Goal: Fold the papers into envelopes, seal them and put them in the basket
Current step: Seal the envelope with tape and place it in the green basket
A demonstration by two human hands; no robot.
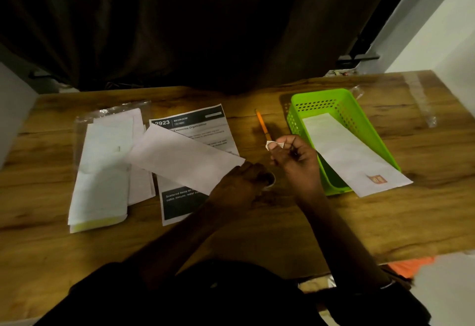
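Basket (321, 93): 1 stamped envelope (344, 151) in, at right.
Middle envelope (180, 158): likely unsealed.
Right hand (298, 164): pinching white sticker (273, 145).
Left hand (239, 184): grip cannot be told.
Left stack (102, 166): papers remain to fold.

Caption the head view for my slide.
Right hand pinches a stamp beside the green basket, where one envelope lies.

printed sheet (205, 130) header "2923", "BEDROOM"
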